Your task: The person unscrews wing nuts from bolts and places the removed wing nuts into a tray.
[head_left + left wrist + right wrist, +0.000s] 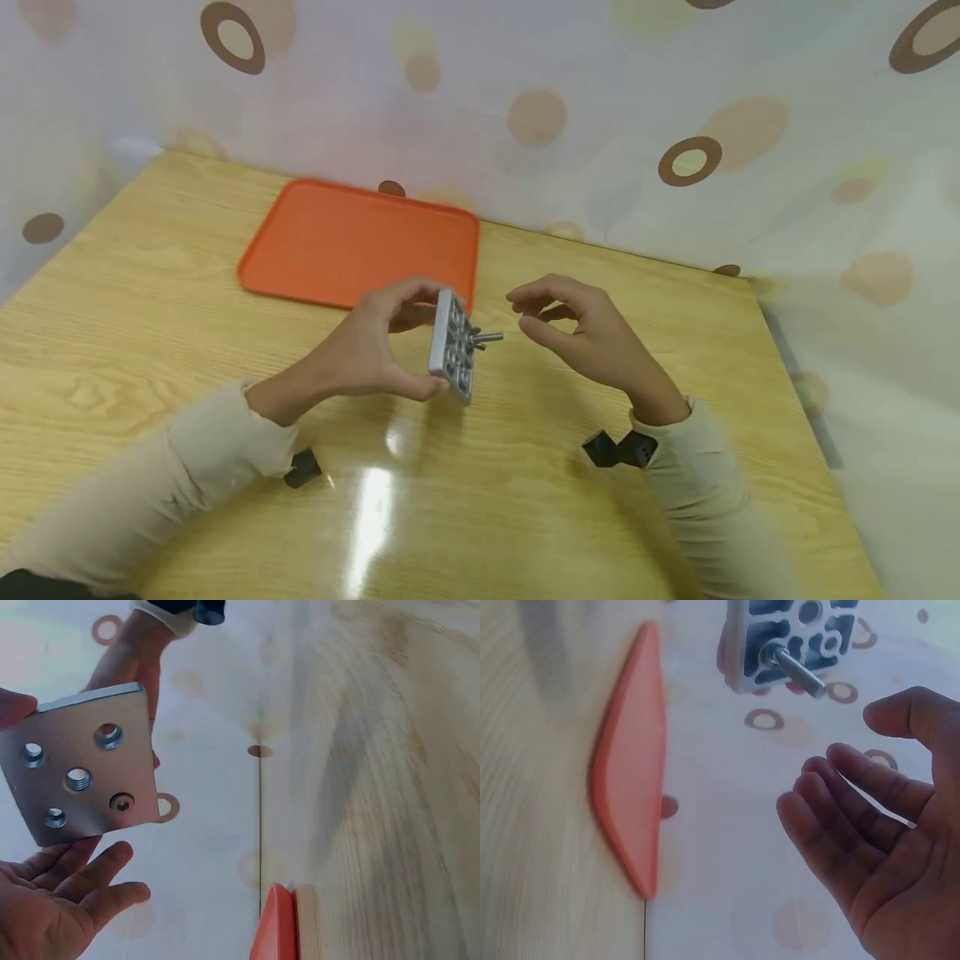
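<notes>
A square silver metal plate (452, 346) is held on edge above the table by my left hand (375, 342), thumb at the lower edge and fingers at the upper one. Its smooth face (90, 765) shows several holes, one filled by a socket-head bolt (121, 802). The ribbed other side (802, 637) faces my right hand, and the bolt's threaded shank (799, 671) sticks out of it. My right hand (577, 325) hovers to the right of the shank, apart from it, fingers loosely bent with nothing between them.
An orange tray (360, 242) lies at the back of the wooden table (480, 500), just behind my left hand. A wall covering with brown and beige circles (555, 167) rises behind the table. Black wrist devices (621, 450) hang by both cuffs.
</notes>
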Motion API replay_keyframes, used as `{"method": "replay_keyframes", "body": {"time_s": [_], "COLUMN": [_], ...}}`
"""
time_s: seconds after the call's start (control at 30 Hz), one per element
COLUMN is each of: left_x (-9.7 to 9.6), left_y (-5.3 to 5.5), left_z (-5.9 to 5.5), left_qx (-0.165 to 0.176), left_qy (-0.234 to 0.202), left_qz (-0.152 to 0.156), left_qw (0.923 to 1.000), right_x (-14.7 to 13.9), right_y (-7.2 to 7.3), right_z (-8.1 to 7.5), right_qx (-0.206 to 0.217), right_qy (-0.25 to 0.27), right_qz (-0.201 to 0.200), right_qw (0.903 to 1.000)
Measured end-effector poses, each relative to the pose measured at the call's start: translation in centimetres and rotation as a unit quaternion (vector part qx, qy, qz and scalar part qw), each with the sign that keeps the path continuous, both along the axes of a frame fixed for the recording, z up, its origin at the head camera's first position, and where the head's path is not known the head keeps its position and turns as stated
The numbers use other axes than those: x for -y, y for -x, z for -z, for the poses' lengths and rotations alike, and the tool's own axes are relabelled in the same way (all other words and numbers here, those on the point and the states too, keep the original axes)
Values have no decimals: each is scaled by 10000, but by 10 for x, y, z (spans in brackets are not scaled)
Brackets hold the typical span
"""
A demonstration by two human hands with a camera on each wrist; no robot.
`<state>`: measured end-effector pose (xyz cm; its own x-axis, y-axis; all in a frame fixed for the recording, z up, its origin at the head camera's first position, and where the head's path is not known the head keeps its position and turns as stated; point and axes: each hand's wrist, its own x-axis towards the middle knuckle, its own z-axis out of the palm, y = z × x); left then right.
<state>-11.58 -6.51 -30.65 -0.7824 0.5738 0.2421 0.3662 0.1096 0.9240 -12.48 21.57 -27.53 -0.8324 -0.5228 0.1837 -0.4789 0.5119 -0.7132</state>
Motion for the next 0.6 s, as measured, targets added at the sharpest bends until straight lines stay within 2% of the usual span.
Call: {"method": "replay_keyframes", "body": {"time_s": [0.13, 0.23, 0.37, 0.6], "left_x": [0, -1, -4, -6], "left_y": [-6, -10, -10, -12], "left_z": [-4, -7, -9, -8], "left_qx": [114, 47, 52, 132], "left_qy": [-496, -658, -659, -505], "left_qz": [11, 0, 19, 43], "left_qw": [9987, 9978, 9978, 9986], "right_x": [14, 21, 26, 34], "right_y": [-5, -13, -18, -21], "right_z": [2, 4, 8, 17], "right_qx": [71, 61, 18, 91], "right_qy": [270, 439, 614, 749], "right_qz": [-149, -181, -166, -363], "right_qw": [9995, 9989, 9980, 9965]}}
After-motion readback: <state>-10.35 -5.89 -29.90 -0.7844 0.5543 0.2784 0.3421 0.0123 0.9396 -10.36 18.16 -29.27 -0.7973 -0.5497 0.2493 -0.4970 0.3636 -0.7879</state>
